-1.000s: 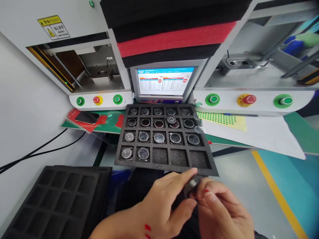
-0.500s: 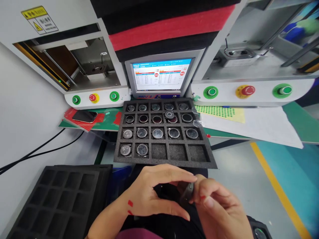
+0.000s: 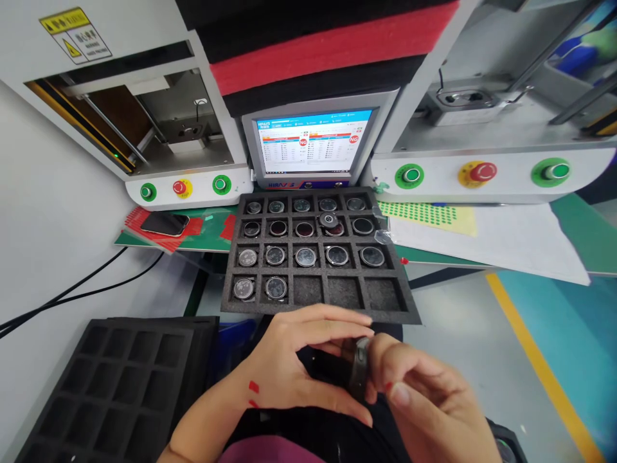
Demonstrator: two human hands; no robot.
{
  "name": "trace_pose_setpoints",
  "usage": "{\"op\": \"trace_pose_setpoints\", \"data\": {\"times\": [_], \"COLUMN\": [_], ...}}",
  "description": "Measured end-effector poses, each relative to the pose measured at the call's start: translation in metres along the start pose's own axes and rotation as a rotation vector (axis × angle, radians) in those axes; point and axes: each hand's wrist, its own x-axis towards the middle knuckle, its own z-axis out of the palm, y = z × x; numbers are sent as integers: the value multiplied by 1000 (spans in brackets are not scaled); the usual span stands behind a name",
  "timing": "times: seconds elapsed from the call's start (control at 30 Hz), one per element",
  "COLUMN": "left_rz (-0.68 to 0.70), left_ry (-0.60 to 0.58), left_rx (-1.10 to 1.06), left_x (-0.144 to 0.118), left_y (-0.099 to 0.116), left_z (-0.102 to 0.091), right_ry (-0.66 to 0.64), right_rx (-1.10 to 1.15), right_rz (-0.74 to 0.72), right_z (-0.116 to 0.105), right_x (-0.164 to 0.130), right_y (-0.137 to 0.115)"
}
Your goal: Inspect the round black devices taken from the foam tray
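Both hands, left hand (image 3: 294, 366) and right hand (image 3: 424, 399), pinch one round watch case (image 3: 360, 373) edge-on below the foam tray (image 3: 409, 308); inspection step likely, next needing an empty pocket.

Bright even light, warped edges

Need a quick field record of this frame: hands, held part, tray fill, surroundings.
left hand: fingers curled over the held part
right hand: pinching the part from the right
held part: round dark watch case, on edge between both hands
foam tray: top three rows full, front row two filled and three empty cells
extra: one loose case lying on the second row
empty tray: lower left
screen: on, behind the tray
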Motion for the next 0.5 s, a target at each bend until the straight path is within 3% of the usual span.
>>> {"op": "trace_pose_setpoints", "data": {"times": [0.23,0.4,0.5], "left_rz": [37,53,59], "left_ry": [64,51,40], "left_rx": [93,135,152], "left_x": [2,1,0], "left_y": [1,-1,-3], "left_z": [3,3,3], "right_ry": [30,142,64], "right_rx": [71,144,165], "right_rz": [132,382,360], "right_z": [2,10,8], "right_x": [-8,-14,-14], "right_y": [0,-1,2]}}
